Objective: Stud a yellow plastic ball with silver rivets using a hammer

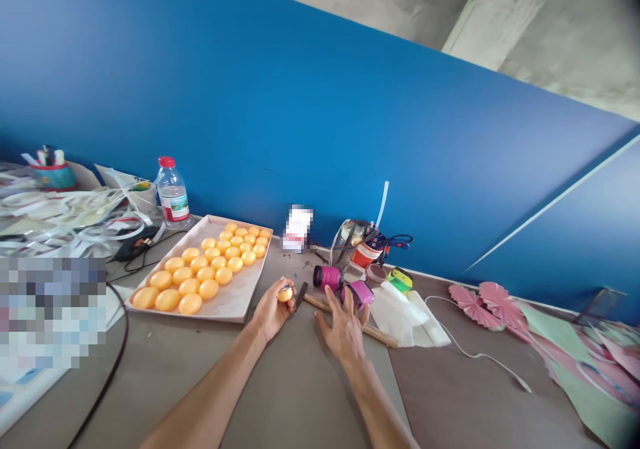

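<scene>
My left hand (274, 310) is closed around an orange table tennis ball (285, 294), which shows a dark mark on top. More orange balls (199, 262) stand in rows in a shallow cardboard tray (235, 309) to its left. My right hand (345, 329) reaches forward with fingers spread, over a wooden stick (380, 335) and at the near side of a purple spool (361, 294); whether the fingertips touch the spool I cannot tell. Another magenta spool (328, 277) lies just beyond. A short dark strip (301, 294) is beside the left hand.
Behind the spools are a container with tools (366, 254), a brown round lid (375, 275) and a green-yellow item (401, 279). White sheets (400, 312) and pink paper fans (495, 302) lie right. A water bottle (173, 196) and tangled white strips (65, 212) stand left, before a blue partition (300, 116).
</scene>
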Demonstrator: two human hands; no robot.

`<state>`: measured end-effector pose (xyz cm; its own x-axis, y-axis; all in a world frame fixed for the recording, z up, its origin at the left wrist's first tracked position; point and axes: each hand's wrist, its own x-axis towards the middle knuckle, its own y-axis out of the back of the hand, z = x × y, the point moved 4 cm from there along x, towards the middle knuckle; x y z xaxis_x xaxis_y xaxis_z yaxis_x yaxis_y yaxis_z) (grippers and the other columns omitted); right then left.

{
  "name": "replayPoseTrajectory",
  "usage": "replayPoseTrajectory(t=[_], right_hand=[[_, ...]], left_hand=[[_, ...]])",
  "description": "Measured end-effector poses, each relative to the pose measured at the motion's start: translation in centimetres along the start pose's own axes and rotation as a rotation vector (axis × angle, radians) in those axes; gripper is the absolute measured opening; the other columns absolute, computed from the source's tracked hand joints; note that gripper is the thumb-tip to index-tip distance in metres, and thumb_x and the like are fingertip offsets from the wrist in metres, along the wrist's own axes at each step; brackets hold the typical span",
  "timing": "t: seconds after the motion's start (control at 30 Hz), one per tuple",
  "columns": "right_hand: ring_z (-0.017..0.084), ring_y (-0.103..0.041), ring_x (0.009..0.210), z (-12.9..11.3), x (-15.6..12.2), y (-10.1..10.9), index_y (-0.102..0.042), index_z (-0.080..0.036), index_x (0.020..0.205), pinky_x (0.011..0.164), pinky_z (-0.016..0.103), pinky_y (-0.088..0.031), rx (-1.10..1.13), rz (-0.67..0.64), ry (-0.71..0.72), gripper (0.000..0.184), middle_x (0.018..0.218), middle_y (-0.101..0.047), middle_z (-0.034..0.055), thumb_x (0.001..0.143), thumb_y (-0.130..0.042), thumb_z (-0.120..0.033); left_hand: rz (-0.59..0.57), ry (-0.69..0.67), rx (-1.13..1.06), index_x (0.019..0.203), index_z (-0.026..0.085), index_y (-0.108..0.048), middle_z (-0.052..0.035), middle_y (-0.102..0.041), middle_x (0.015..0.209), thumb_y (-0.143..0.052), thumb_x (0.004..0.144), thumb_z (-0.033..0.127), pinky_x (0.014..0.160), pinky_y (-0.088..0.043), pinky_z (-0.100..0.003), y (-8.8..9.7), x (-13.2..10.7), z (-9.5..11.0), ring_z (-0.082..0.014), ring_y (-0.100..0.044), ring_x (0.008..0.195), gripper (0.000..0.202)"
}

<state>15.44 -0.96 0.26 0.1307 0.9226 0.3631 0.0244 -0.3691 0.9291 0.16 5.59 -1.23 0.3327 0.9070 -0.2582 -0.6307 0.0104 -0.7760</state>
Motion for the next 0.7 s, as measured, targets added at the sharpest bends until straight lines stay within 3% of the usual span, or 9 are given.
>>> replayPoseTrajectory(t=[0.1,0.23,0.37,0.47,0.57,0.7], right_hand=[[0.031,-0.043,0.117,-0.8,0.0,-0.2,-0.030,-0.030,0.135,0.098,0.057,-0.012,0.005,-0.033,0.012,0.062,0.138,-0.029,0.0193,0.078,-0.049,-0.049],[0.034,-0.035,0.122,-0.8,0.2,-0.9,-0.027,-0.022,0.136,0.097,0.058,-0.011,-0.012,-0.035,-0.034,0.074,0.133,-0.036,0.0215,0.074,-0.052,-0.052],[0.032,-0.038,0.119,0.2,0.4,-0.7,-0.038,-0.017,0.131,0.098,0.053,-0.015,-0.003,-0.004,-0.081,0.060,0.127,-0.045,0.0191,0.080,-0.045,-0.047],[0.030,-0.042,0.117,0.5,0.2,-0.2,-0.033,-0.018,0.134,0.099,0.050,-0.016,0.010,-0.018,-0.100,0.058,0.125,-0.047,0.0173,0.083,-0.041,-0.043],[0.032,-0.036,0.122,-0.2,-0.1,-0.1,-0.020,-0.023,0.139,0.099,0.055,-0.011,-0.017,-0.097,-0.085,0.068,0.130,-0.041,0.0187,0.080,-0.043,-0.048],[0.035,-0.023,0.129,-1.7,-0.3,-0.4,-0.017,-0.026,0.139,0.098,0.058,-0.004,-0.060,-0.208,-0.060,0.077,0.141,-0.024,0.0200,0.075,-0.048,-0.057]], left_hand=[[-0.007,-0.006,0.001,0.077,0.014,-0.052,-0.0012,-0.056,0.064,-0.057,0.074,0.032,0.041,-0.033,-0.019,-0.1,-0.1,0.0,-0.0062,-0.045,0.042,0.019],[-0.010,-0.020,0.000,0.075,0.014,-0.052,-0.0012,-0.055,0.063,-0.056,0.075,0.032,0.042,-0.034,-0.020,-0.3,-0.2,0.1,-0.0063,-0.044,0.041,0.019],[-0.002,-0.014,0.004,0.075,0.014,-0.051,-0.0011,-0.055,0.062,-0.056,0.075,0.032,0.041,-0.034,-0.020,-0.3,-0.2,0.2,-0.0066,-0.045,0.041,0.019],[0.014,0.001,0.007,0.076,0.014,-0.051,-0.0010,-0.055,0.062,-0.056,0.075,0.032,0.041,-0.034,-0.019,-0.2,-0.2,0.1,-0.0065,-0.045,0.042,0.019],[0.025,-0.001,0.007,0.077,0.014,-0.051,-0.0007,-0.055,0.062,-0.056,0.075,0.032,0.041,-0.033,-0.019,-0.2,-0.2,0.1,-0.0063,-0.045,0.041,0.019],[0.000,0.000,-0.006,0.076,0.014,-0.051,-0.0006,-0.054,0.061,-0.056,0.075,0.032,0.041,-0.034,-0.019,-0.3,-0.2,0.0,-0.0063,-0.045,0.040,0.019]])
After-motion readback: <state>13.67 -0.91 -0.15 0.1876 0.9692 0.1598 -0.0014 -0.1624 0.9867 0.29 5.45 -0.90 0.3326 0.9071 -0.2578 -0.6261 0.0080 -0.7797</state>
